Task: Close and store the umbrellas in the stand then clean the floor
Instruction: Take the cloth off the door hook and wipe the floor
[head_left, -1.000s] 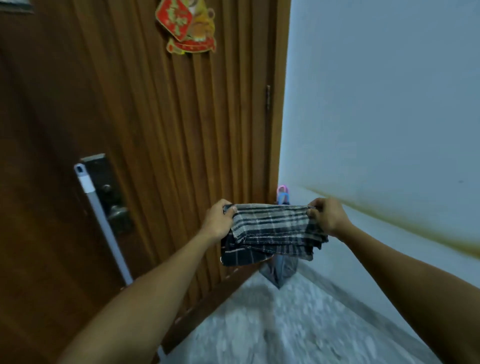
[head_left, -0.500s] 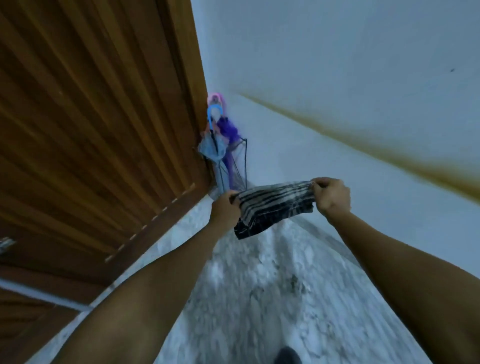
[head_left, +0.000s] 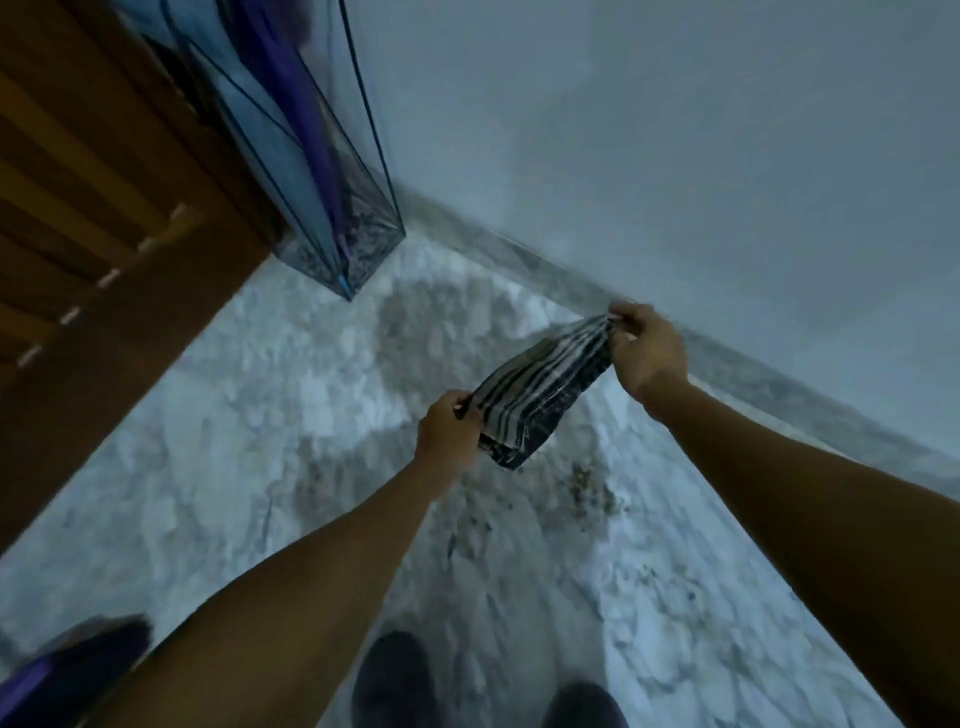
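Pinching opposite ends of the folded black-and-white striped cloth, both hands hold it stretched above the speckled grey marble floor, right hand farther out.

The stand sits in the corner between door and wall, umbrellas inside.

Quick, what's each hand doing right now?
Left hand: pinching one end of the striped cloth.
Right hand: pinching the other end.
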